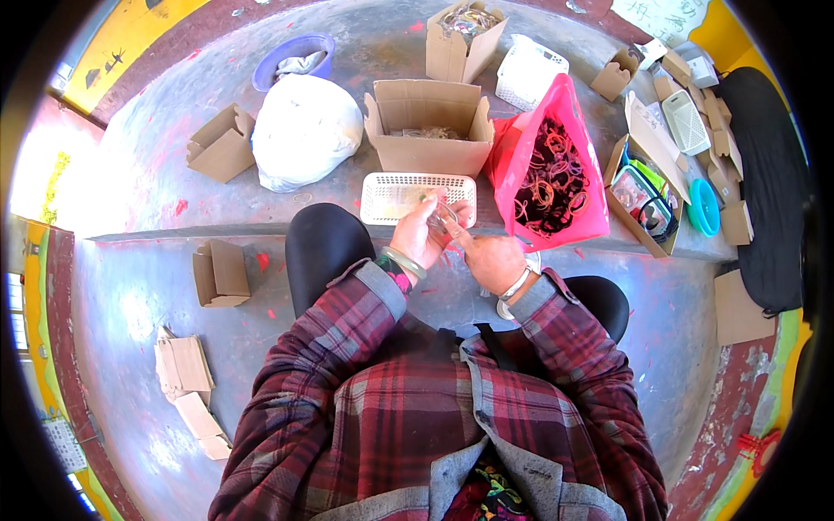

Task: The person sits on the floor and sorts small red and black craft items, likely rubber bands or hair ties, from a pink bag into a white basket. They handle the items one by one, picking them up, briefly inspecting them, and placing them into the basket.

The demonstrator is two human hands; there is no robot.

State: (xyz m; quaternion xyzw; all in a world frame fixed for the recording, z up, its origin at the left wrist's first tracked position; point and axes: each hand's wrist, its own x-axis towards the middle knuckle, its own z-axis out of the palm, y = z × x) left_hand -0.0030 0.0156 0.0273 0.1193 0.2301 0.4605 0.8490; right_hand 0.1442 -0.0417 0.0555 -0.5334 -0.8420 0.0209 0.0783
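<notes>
My left hand (420, 236) is raised just in front of a white slotted plastic basket (372, 212), its fingers closed around something small and thin that I cannot make out. My right hand (493, 260) meets it from the right, with the index finger reaching to the left fingertips and the other fingers curled. Whatever lies between the two hands is mostly hidden by the fingers. Close to the right hand stands a pink plastic bag (592, 213) full of dark and coloured hair ties (553, 178). Inside the basket is something pale and flat.
Behind the basket stands an open cardboard box (430, 156), with a taller box (452, 56) farther back. A white sack (306, 130) and purple basin (295, 61) are left. Right are a box of supplies (643, 204) and teal basket (703, 208). A ledge edge (191, 233) runs across.
</notes>
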